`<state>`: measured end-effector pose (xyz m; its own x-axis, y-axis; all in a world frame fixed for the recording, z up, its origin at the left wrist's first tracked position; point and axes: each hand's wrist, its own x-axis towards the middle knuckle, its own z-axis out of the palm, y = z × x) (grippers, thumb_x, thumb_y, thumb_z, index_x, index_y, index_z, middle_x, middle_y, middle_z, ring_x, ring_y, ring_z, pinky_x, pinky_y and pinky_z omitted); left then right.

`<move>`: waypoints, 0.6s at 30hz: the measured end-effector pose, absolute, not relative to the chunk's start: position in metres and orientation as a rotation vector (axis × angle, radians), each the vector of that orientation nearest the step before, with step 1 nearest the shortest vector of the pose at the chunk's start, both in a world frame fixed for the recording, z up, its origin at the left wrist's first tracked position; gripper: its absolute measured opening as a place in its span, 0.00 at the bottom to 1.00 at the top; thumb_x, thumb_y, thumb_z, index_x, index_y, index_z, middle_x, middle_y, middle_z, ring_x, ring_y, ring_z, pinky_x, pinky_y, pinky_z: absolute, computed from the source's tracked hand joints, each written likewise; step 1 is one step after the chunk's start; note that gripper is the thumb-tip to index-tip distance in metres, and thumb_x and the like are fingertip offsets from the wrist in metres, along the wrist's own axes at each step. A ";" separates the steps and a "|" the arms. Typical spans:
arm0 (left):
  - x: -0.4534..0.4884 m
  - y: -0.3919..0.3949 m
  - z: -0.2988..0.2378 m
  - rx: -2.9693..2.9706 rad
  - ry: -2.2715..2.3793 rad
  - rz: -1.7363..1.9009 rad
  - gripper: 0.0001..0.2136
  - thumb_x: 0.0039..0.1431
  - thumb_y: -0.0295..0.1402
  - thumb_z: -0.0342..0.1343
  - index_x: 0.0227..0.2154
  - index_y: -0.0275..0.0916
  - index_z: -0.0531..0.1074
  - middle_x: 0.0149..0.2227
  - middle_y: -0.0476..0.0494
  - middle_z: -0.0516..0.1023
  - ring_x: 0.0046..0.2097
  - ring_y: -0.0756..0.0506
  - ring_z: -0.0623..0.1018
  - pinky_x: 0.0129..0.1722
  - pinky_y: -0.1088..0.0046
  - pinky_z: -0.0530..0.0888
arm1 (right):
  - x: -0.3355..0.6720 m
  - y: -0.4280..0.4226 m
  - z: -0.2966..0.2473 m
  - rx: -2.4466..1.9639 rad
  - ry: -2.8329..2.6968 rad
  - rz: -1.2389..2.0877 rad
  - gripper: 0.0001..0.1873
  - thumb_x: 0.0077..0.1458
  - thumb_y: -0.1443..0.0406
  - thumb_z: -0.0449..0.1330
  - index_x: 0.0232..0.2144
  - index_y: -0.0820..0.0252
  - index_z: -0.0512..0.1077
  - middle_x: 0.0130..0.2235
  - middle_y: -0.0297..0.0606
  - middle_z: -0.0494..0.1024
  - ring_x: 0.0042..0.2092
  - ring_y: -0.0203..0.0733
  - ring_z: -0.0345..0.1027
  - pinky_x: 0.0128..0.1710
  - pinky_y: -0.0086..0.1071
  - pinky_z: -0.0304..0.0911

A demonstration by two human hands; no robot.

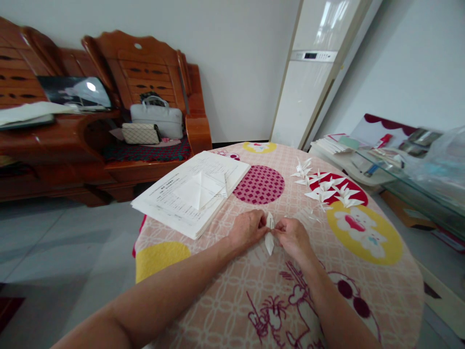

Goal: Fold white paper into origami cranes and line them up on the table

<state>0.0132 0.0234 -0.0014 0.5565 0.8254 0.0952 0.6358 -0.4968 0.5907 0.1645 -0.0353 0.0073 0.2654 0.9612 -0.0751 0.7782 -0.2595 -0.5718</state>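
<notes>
Between my two hands is a small folded piece of white printed paper (269, 242), its pointed ends showing above and below my fingertips. My left hand (250, 227) pinches it from the left, fingers curled in. From the right, my right hand (292, 236) pinches it with thumb and forefinger closed. Both hands are low over the patterned tablecloth. Several folded paper cranes (323, 189) are grouped beyond my right hand. Left of my hands lies a stack of printed sheets (174, 201), with a creased square of paper (205, 190) on top.
The round table's cloth (218, 300) has pink, yellow and red patches. At the right, a glass-topped stand (410, 182) holds papers, pens and a plastic bag (448, 155). A wooden sofa (145, 63) with bags stands behind, left of a tall white air conditioner (305, 92).
</notes>
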 end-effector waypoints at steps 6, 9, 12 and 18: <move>0.014 0.024 0.001 2.324 1.195 0.456 0.05 0.52 0.34 0.57 0.31 0.38 0.73 0.31 0.47 0.77 0.33 0.48 0.74 0.32 0.75 0.65 | 0.165 -0.033 0.007 -2.123 -1.564 0.571 0.07 0.48 0.65 0.61 0.21 0.60 0.73 0.21 0.36 0.76 0.27 0.37 0.69 0.25 0.27 0.52; 0.015 0.025 0.003 2.322 1.191 0.454 0.05 0.51 0.34 0.58 0.31 0.39 0.73 0.31 0.48 0.77 0.33 0.48 0.74 0.31 0.75 0.65 | 0.166 -0.033 0.006 -2.105 -1.568 0.558 0.04 0.46 0.68 0.61 0.22 0.59 0.73 0.21 0.35 0.75 0.26 0.37 0.68 0.25 0.27 0.53; 0.015 0.027 0.004 2.319 1.186 0.454 0.05 0.51 0.33 0.59 0.31 0.38 0.73 0.30 0.48 0.77 0.32 0.48 0.75 0.31 0.75 0.65 | 0.167 -0.032 0.006 -2.096 -1.568 0.577 0.03 0.45 0.69 0.60 0.22 0.59 0.73 0.21 0.34 0.75 0.25 0.36 0.68 0.24 0.27 0.53; 0.016 0.031 0.002 2.246 1.236 0.449 0.05 0.51 0.32 0.58 0.31 0.37 0.75 0.30 0.47 0.78 0.32 0.48 0.75 0.32 0.75 0.66 | 0.170 -0.031 0.001 -2.073 -1.533 0.612 0.03 0.45 0.69 0.59 0.23 0.60 0.73 0.21 0.34 0.76 0.24 0.36 0.69 0.24 0.26 0.53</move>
